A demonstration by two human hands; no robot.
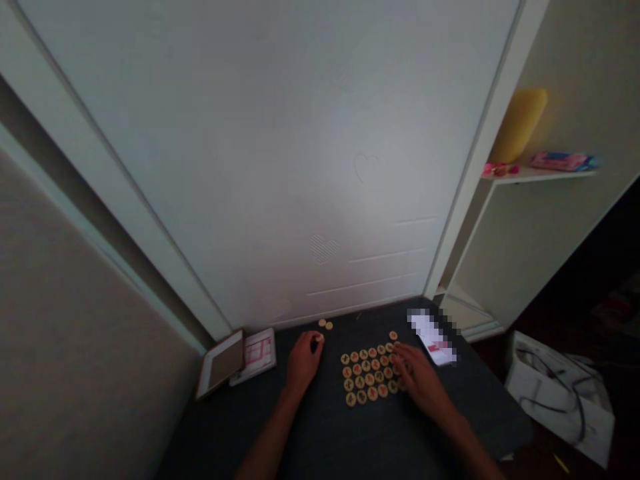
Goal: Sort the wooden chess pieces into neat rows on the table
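Observation:
Round wooden Chinese chess pieces (363, 354) with red and black characters lie in rows on a dark table. My left hand (303, 363) is closed left of the rows, thumb and finger pinching one pale Chinese chess piece (319, 338). Just beyond it, two pale blank-faced discs (325, 324) rest near the table's back edge. My right hand (420, 380) reaches over the right end of the rows. Its fingers are stretched out, touching the pieces there and covering some of them. One loose red-marked piece (393, 335) sits behind the back row.
A phone with a lit, blurred screen (434, 339) lies at the table's right. Two flat framed items (220, 363) rest at the left. A white panel (300, 167) rises behind the table. A white box with cables (560, 400) stands on the floor at right.

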